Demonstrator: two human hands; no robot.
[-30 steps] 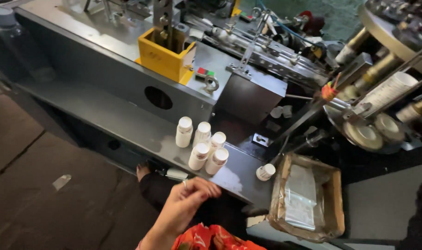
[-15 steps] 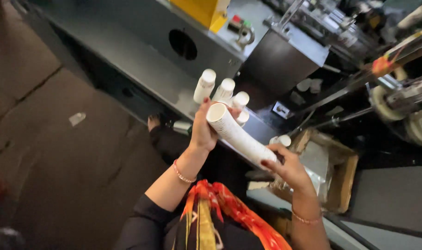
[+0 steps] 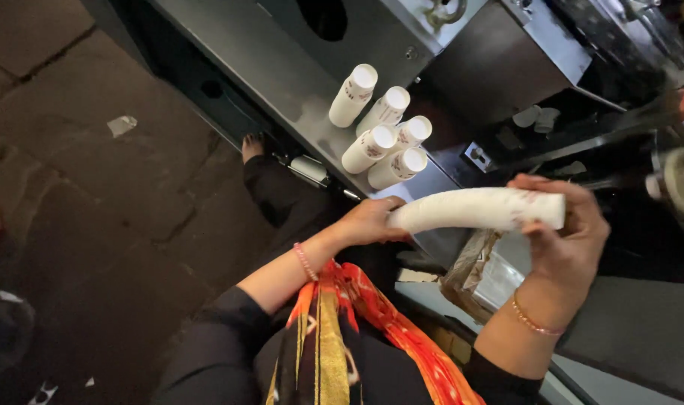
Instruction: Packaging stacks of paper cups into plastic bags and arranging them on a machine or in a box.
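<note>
Both hands, left hand (image 3: 368,221) and right hand (image 3: 563,236), grip a long, slightly curved stack of white paper cups (image 3: 477,209) above the smooth grey metal tabletop (image 3: 282,71).

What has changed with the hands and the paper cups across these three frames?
A second ago only one hand reached toward the ledge, holding nothing. Now the left hand and right hand grip the two ends of a long stack of white paper cups, turned from slanting to nearly level. The five cup stacks lying on the grey metal ledge stayed put.
</note>
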